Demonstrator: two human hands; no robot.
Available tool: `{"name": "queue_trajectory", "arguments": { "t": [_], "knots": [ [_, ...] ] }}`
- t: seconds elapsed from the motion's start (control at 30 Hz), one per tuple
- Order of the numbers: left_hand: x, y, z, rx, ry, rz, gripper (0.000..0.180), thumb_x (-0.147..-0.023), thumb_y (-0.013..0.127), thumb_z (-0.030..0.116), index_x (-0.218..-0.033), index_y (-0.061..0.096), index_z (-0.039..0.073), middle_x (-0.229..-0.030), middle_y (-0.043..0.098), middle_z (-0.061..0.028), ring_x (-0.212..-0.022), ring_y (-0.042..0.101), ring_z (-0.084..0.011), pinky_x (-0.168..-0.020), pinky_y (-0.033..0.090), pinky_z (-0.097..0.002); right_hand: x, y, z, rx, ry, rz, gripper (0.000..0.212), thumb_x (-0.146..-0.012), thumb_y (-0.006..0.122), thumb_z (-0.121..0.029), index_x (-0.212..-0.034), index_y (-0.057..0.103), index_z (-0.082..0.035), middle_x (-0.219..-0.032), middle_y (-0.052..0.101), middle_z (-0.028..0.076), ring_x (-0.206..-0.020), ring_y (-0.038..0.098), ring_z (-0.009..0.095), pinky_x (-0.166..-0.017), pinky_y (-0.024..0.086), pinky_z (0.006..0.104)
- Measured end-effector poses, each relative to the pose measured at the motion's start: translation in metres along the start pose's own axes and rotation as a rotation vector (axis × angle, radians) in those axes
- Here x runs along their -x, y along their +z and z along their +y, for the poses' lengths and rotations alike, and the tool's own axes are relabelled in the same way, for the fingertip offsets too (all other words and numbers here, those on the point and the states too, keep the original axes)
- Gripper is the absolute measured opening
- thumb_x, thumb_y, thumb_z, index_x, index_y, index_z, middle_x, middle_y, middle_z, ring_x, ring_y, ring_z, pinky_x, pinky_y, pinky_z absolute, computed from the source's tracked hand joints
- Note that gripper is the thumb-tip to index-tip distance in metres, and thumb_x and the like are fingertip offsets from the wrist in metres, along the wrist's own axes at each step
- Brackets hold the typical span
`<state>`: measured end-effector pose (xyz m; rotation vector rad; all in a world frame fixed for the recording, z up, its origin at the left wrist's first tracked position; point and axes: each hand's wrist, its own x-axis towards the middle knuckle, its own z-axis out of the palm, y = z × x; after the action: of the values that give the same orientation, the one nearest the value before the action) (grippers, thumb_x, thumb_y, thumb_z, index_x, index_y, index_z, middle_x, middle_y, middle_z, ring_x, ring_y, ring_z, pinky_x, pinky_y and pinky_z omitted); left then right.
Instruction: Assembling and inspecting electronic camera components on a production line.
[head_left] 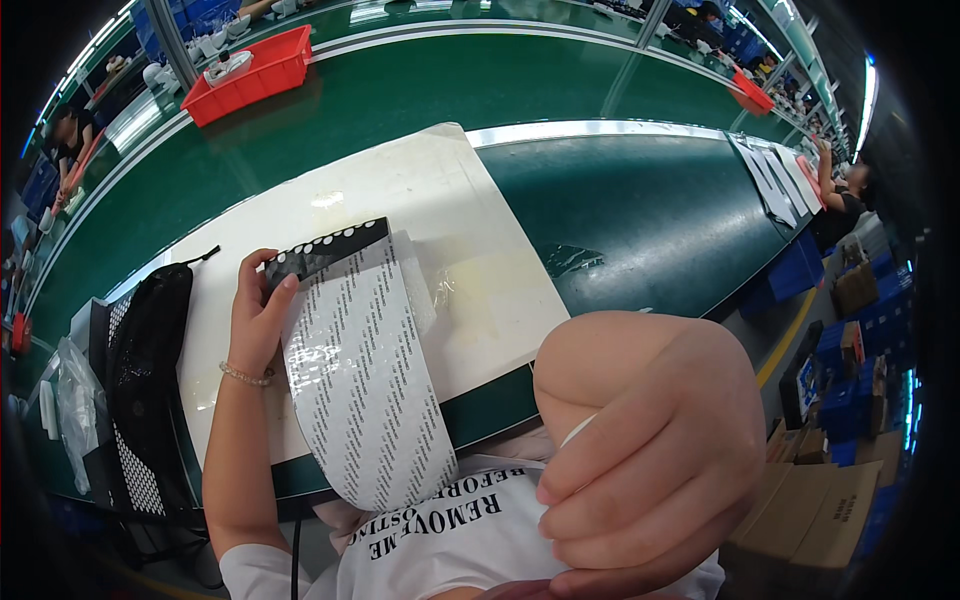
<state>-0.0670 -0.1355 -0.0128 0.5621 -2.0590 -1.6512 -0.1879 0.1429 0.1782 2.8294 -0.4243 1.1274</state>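
Observation:
My left hand grips the left corner of a white release-paper sheet with slanted rows of print. Along its top runs a black strip with white round spots. The sheet droops over the table's near edge and curls toward my shirt. A clear film shows along its right side. My right hand is raised close to the camera, fingers curled in tightly. A pale edge shows between its fingers; what they hold, if anything, is hidden.
Beneath the sheet lies a white board on the green table. A black mesh bag and clear plastic sit at left. A red bin stands beyond; papers and a co-worker are at far right. Cardboard boxes stand lower right.

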Motion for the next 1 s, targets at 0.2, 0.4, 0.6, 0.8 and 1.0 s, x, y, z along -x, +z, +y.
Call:
{"name": "queue_trajectory", "arguments": {
  "t": [0.2,0.4,0.6,0.8,1.0],
  "knots": [
    [0.000,0.001,0.003,0.005,-0.006,-0.012,0.036,-0.084,0.053,0.013,-0.117,0.039,0.008,-0.091,0.050,-0.0035,-0.082,0.045,-0.0084,-0.073,0.036,-0.0198,-0.002,-0.002,-0.012,-0.265,0.349,-0.004,0.013,-0.069,0.062,0.004,-0.058,0.054,0.006,-0.062,0.053,0.013,-0.053,0.052,0.022,-0.051,0.045,0.0327],
    [0.000,0.002,0.002,0.004,0.011,0.007,0.039,-0.082,0.058,0.016,-0.115,0.040,0.007,-0.088,0.052,-0.0041,-0.080,0.047,-0.0083,-0.071,0.038,-0.0200,0.000,0.000,-0.004,-0.045,0.071,-0.007,0.012,-0.069,0.062,0.004,-0.059,0.055,0.006,-0.062,0.054,0.014,-0.053,0.052,0.023,-0.051,0.045,0.0327],
    [0.000,0.003,0.003,0.003,0.009,0.005,0.039,-0.082,0.058,0.017,-0.115,0.040,0.007,-0.087,0.052,-0.0038,-0.079,0.046,-0.0078,-0.071,0.037,-0.0198,0.003,0.012,-0.022,-0.100,0.491,0.204,0.011,-0.071,0.057,-0.005,-0.070,0.057,0.006,-0.059,0.045,0.008,-0.057,0.050,0.022,-0.053,0.043,0.0321],
    [0.000,0.001,0.002,0.001,0.010,0.010,0.039,-0.082,0.058,0.017,-0.115,0.039,0.007,-0.086,0.052,-0.0039,-0.078,0.047,-0.0081,-0.070,0.037,-0.0199,0.001,0.000,-0.006,-0.181,0.201,0.009,0.012,-0.068,0.062,0.004,-0.059,0.054,0.006,-0.062,0.053,0.014,-0.053,0.052,0.023,-0.051,0.046,0.0339],
    [0.000,0.003,0.003,0.009,0.007,0.011,0.040,-0.082,0.058,0.017,-0.115,0.039,0.006,-0.086,0.052,-0.0039,-0.079,0.047,-0.0083,-0.070,0.037,-0.0200,0.000,0.001,-0.005,-0.115,0.139,0.006,0.013,-0.068,0.062,0.004,-0.058,0.054,0.006,-0.062,0.053,0.014,-0.053,0.052,0.023,-0.051,0.046,0.0335]
  ]
}}
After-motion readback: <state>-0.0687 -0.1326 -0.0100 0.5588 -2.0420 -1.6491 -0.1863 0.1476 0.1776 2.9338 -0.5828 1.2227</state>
